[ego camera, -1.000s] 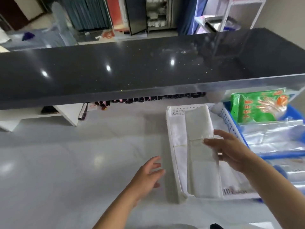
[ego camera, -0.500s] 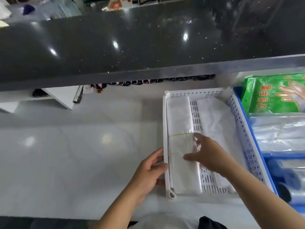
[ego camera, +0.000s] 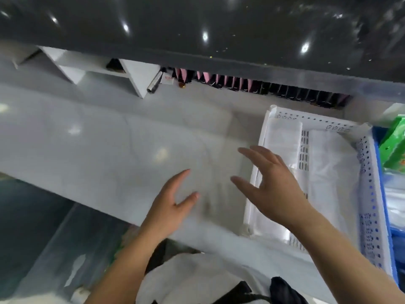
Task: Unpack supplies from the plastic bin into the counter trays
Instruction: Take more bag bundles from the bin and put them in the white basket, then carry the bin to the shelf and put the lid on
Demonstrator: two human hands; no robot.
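- Both hands hang empty above the pale counter [ego camera: 92, 137]: the left hand [ego camera: 173, 205] has straight, spread fingers and holds nothing.
- The right hand [ego camera: 271, 183] hovers over the near-left rim of the white tray [ego camera: 263, 132], fingers fanned wide and thumb out, gripping nothing.
- Two flat white packs lie in the tray: one pack [ego camera: 282, 137] along its left wall, a second pack [ego camera: 328, 172] to its right, with bare slotted floor showing between them.
- A blue tray [ego camera: 377, 145] sits just beside the white one on the right, with a green packet [ego camera: 394, 143] in it at the frame edge; what else it holds is cut off and blurred.
- The plastic bin [ego camera: 72, 255] shows at lower left below the counter edge, clear-walled; its contents are too blurred to name.
- Judging by this, part of the unpacking is done, with at least two packs placed. How much is left cannot be told.
- With both hands free, the likely next move is a reach down to the bin for another item.
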